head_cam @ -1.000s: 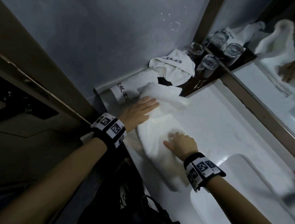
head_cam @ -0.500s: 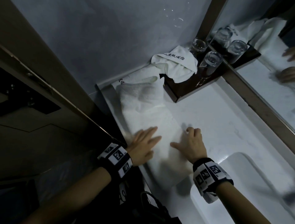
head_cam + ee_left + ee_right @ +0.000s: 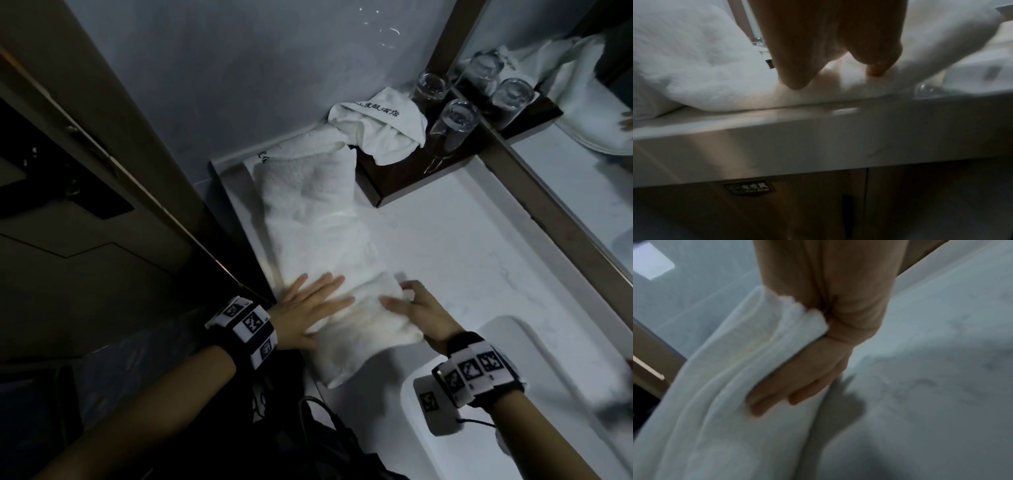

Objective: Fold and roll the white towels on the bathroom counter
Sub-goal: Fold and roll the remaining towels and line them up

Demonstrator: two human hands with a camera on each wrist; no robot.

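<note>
A long folded white towel [image 3: 318,219] lies along the left side of the white counter [image 3: 462,246], from the back wall to the front edge. My left hand [image 3: 308,305] presses flat on its near part with straight, spread fingers [image 3: 797,65]. My right hand [image 3: 414,308] grips the towel's right edge, with the layered edge [image 3: 725,369] pinched between thumb and curled fingers [image 3: 797,386]. The near end bulges up between the hands. A second white towel [image 3: 380,130], printed with dark characters, sits crumpled on a dark tray [image 3: 376,192] at the back.
Two upturned glasses [image 3: 455,123] stand on the tray beside the crumpled towel. A mirror [image 3: 582,171] runs along the right. The sink basin [image 3: 548,428] opens just right of my right wrist. A dark bag [image 3: 325,438] sits below the counter's front edge [image 3: 818,138].
My left hand slid from the towel's far part down to its near part. My right hand went from lying flat on the towel to gripping its right edge, which is lifted now.
</note>
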